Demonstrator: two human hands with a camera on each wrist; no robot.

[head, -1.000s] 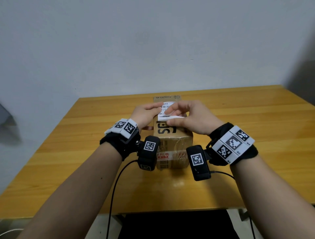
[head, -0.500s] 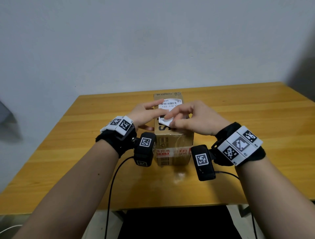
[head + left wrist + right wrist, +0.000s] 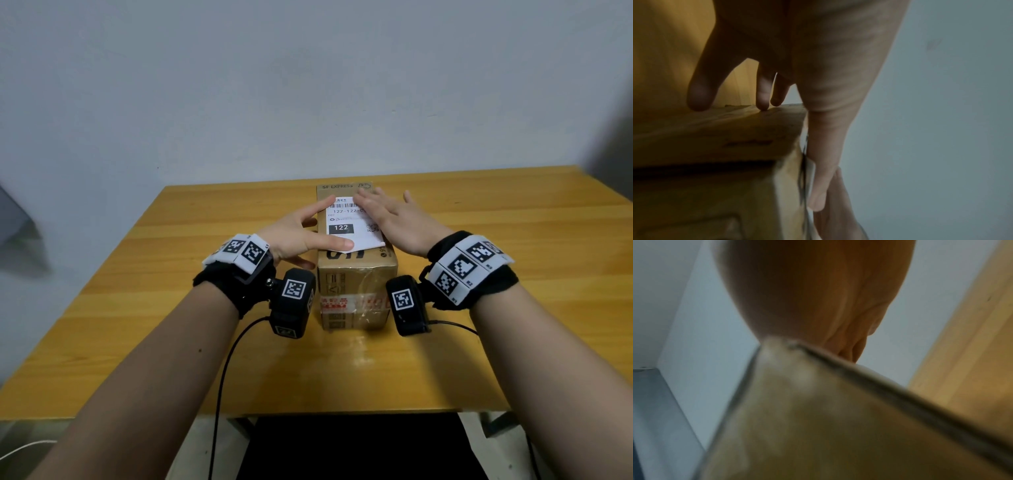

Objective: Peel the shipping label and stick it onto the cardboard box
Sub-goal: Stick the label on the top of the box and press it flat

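The cardboard box [image 3: 356, 274] sits on the wooden bench [image 3: 171, 308], long axis running away from the person toward the wall [image 3: 308, 85], near end facing them. Bare bench lies open on both sides of the box and in front of it; the far end stands close to the bench's back edge.

The shipping label [image 3: 349, 222] lies on the box top, long axis along the box, barcode end at the far side and print upright to the person. Its near right corner reaches the box's right top edge, just beside the right palm.

The left hand [image 3: 294, 233] is spread with straight fingers [image 3: 318, 209]: the forefinger points along the label's left margin and the thumb lies across its near edge, pressing it down. In the left wrist view, the other left fingertips [image 3: 762, 100] touch the box's left side.

The right hand [image 3: 394, 219] lies flat, fingers released and straight, over the label's far right part and the right top edge.

The right hand hides the label's far right corner and part of the barcode number. The right wrist view is blurred: only the palm [image 3: 818, 288] against a box edge [image 3: 818, 418] can be made out. The left wrist view is dim, and the label shows there only as a thin sliver.
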